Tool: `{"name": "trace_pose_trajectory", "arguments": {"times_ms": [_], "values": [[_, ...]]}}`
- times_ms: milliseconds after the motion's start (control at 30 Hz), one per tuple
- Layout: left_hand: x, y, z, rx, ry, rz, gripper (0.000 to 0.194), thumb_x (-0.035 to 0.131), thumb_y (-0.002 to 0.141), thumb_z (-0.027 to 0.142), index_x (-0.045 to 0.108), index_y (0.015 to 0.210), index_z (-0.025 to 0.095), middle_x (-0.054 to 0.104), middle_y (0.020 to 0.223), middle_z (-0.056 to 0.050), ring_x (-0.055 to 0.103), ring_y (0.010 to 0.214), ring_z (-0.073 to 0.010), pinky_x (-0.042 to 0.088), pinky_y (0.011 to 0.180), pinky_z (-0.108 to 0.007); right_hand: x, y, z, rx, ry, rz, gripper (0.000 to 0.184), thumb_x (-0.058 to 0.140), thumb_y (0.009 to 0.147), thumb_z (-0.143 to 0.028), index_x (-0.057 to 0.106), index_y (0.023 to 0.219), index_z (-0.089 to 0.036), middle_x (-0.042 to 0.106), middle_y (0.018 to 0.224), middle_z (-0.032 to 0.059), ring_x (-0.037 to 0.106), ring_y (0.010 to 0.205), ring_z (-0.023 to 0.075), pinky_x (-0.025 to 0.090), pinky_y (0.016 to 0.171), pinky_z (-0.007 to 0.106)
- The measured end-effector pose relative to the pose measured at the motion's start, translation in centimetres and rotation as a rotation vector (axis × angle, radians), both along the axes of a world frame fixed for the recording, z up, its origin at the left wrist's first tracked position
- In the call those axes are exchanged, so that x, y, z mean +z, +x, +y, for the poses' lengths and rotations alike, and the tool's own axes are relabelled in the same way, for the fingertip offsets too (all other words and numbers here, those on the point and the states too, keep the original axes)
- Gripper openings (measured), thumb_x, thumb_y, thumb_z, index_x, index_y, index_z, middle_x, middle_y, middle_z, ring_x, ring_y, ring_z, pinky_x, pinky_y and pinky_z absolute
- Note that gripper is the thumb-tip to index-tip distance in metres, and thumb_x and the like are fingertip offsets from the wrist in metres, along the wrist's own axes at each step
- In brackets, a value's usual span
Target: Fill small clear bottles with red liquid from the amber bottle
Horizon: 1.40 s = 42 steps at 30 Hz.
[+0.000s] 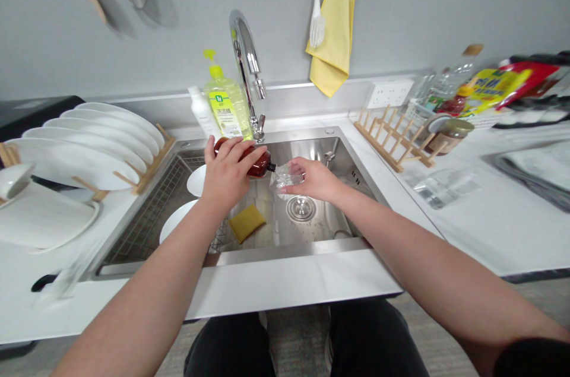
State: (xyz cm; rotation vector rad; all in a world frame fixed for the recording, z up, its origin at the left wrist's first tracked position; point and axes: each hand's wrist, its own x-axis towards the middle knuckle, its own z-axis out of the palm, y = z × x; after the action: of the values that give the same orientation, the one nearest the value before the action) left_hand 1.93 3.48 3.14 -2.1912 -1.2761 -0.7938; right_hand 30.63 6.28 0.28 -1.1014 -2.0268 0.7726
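Observation:
My left hand point(231, 169) is wrapped over a reddish-brown bottle point(257, 164) with a black tip, tilted on its side above the sink point(323, 231). The black tip points at a clear, faceted glass point(281, 180), which my right hand point(314, 180) holds from the right. Whether the tip touches the glass I cannot tell. A yellow sponge point(247, 223) lies in the sink below my left hand. To its left, white dishes point(176, 219) rest on a wire rack, partly hidden by my left forearm.
A chrome faucet point(244, 50) rises behind my hands. Beside it stand a yellow-green pump bottle point(225, 105) and a white bottle point(203, 113). White plates point(84, 145) fill a wooden rack at left. A second wooden rack point(392, 139) and jars stand at right. A yellow cloth point(333, 27) hangs on the wall.

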Motion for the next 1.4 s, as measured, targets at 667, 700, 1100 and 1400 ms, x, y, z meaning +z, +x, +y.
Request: {"name": "trace_pose_trajectory", "arguments": {"times_ms": [667,700,1100,1400], "values": [[0.37,0.16,-0.37,-0.008,0.009,0.007,0.066,0.071,0.097,0.013,0.069,0.156,0.044,0.074,0.156,-0.005,0.057,0.156,-0.0336,0.008,0.146,-0.069,0.39,0.04,-0.24,0.002,0.002,0.006,0.061,0.108,0.072,-0.044,0.076,0.119,-0.024,0.086,0.115,0.0056,0.083,0.104,0.0279,0.063,0.094,0.04],[0.4,0.16,-0.4,-0.008,0.01,0.006,0.066,0.071,0.098,0.013,0.069,0.156,0.044,0.074,0.157,-0.005,0.057,0.156,-0.0335,0.008,0.146,-0.069,0.38,0.03,-0.23,0.001,0.001,0.004,0.061,0.108,0.071,-0.044,0.076,0.119,-0.025,0.086,0.115,0.0057,0.083,0.105,0.0281,0.063,0.095,0.041],[0.63,0.25,-0.56,-0.018,0.0,-0.011,0.069,0.071,0.096,0.012,0.07,0.157,0.045,0.074,0.158,-0.006,0.057,0.157,-0.0348,0.008,0.145,-0.071,0.05,0.02,0.08,-0.01,0.035,-0.024,0.064,0.108,0.071,-0.045,0.077,0.124,-0.024,0.086,0.116,0.0068,0.082,0.104,0.0283,0.063,0.096,0.041],[0.8,0.33,-0.73,-0.01,0.009,0.007,0.066,0.07,0.098,0.012,0.07,0.156,0.043,0.074,0.158,-0.006,0.056,0.157,-0.0344,0.01,0.144,-0.072,-0.27,-0.01,0.26,-0.006,0.043,-0.022,0.067,0.107,0.072,-0.047,0.076,0.126,-0.023,0.085,0.117,0.0074,0.082,0.103,0.028,0.063,0.096,0.042]]}}
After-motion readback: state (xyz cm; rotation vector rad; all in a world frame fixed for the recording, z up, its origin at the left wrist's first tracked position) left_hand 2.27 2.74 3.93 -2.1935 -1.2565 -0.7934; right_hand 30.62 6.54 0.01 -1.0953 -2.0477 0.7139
